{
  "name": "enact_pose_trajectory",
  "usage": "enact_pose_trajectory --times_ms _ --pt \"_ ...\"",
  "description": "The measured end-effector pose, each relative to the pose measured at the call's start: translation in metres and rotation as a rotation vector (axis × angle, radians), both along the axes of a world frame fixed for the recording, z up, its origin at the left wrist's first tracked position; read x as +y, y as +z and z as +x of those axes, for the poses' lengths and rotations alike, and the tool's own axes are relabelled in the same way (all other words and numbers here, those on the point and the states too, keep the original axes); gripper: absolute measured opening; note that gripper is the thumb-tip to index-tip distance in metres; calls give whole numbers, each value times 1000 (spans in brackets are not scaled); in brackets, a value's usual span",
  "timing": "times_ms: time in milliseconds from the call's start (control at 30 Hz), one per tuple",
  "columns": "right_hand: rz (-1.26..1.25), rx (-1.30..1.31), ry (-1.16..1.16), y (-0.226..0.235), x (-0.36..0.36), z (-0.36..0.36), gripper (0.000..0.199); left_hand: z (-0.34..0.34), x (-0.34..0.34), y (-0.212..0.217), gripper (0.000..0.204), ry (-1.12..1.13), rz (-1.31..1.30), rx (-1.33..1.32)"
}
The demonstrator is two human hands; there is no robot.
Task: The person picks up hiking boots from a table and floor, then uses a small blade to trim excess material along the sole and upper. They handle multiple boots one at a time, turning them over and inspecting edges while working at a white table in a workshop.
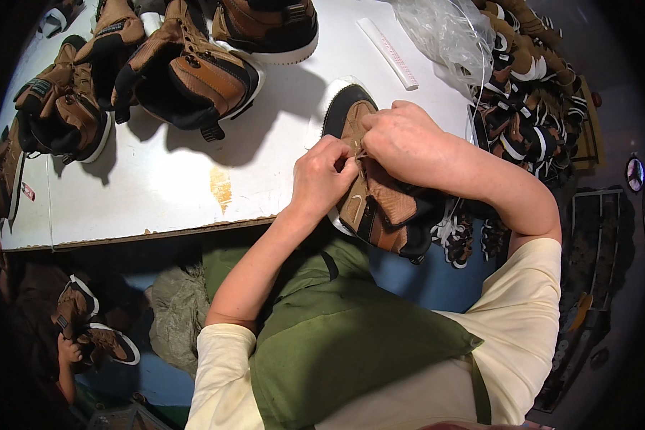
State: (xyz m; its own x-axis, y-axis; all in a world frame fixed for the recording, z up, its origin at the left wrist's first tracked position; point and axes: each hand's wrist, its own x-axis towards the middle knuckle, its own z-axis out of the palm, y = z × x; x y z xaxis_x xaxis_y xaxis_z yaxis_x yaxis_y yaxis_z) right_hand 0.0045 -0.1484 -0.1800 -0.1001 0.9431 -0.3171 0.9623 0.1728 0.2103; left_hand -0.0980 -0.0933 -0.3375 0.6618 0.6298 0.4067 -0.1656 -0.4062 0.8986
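A brown hiking boot (393,202) with black trim and a white sole lies at the table's front edge, its toe pointing away from me and its collar toward my apron. My left hand (321,179) is closed in a pinch over the boot's lacing, thumb and forefinger together. From the right, my right hand (403,137) reaches across the boot with its fingers curled shut at the same spot. A short stretch of light shoelace (360,153) shows between the two hands. My fingers hide most of the eyelets.
Several similar boots (186,79) stand on the white table (265,172) at the far left. A white ruler-like strip (387,54) and a clear plastic bag (444,36) lie at the back. Shoes are heaped on a rack (537,93) at right. Another person's hand (68,350) holds a shoe at lower left.
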Motion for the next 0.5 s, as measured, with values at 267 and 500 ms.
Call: enact_pose_trajectory --times_ms 267,500 --pt "-25 6 -1 1 5 0 7 0 -1 1 5 5 -20 -21" --pt "-91 -4 23 -1 13 -2 8 1 -1 1 7 16 20 -35"
